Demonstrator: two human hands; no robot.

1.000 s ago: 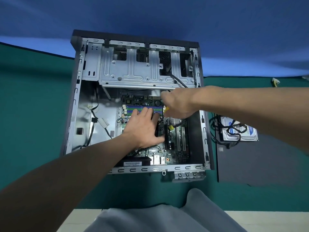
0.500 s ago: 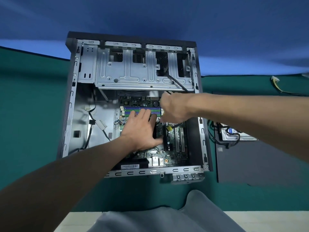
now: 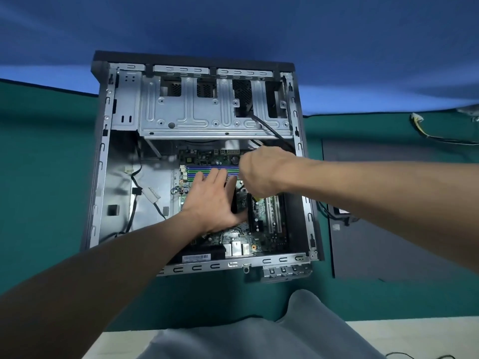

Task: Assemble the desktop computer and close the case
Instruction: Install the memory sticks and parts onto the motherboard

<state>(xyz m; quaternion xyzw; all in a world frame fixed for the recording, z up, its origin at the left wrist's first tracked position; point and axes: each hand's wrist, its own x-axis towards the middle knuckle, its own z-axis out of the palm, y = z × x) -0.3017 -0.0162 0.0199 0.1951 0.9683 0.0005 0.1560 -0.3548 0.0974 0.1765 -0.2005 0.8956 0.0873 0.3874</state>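
From the head view, the open computer case point(image 3: 103, 151) lies on its side on a green table cover point(image 3: 39, 177), in front of a blue backdrop point(image 3: 233, 27). A metal drive cage point(image 3: 197, 117) fills its far end. The green circuit board point(image 3: 233, 237) sits on the floor of the case, in the near right part.

The left hand point(image 3: 210, 203) reaches in from the near left and lies flat on the board. Its fingers are straight and slightly spread, with the tips on the blue and green memory slots point(image 3: 194, 171), and the thumb is stretched out to the right. A black part shows under the thumb side of the palm.

The right hand point(image 3: 264, 172) comes in from the right and hangs just beside the left hand's fingertips, back turned up and fingers curled under. Whether it pinches anything is hidden.

A black cable point(image 3: 269, 128) runs from the drive cage down toward the right hand. White card slots point(image 3: 274, 213) stand near the right wall of the case.

To the right of the case, a dark flat panel point(image 3: 388, 242) lies on the cover. A yellow and white plug point(image 3: 416, 119) lies far right, and grey cloth point(image 3: 259, 338) shows at the near edge.
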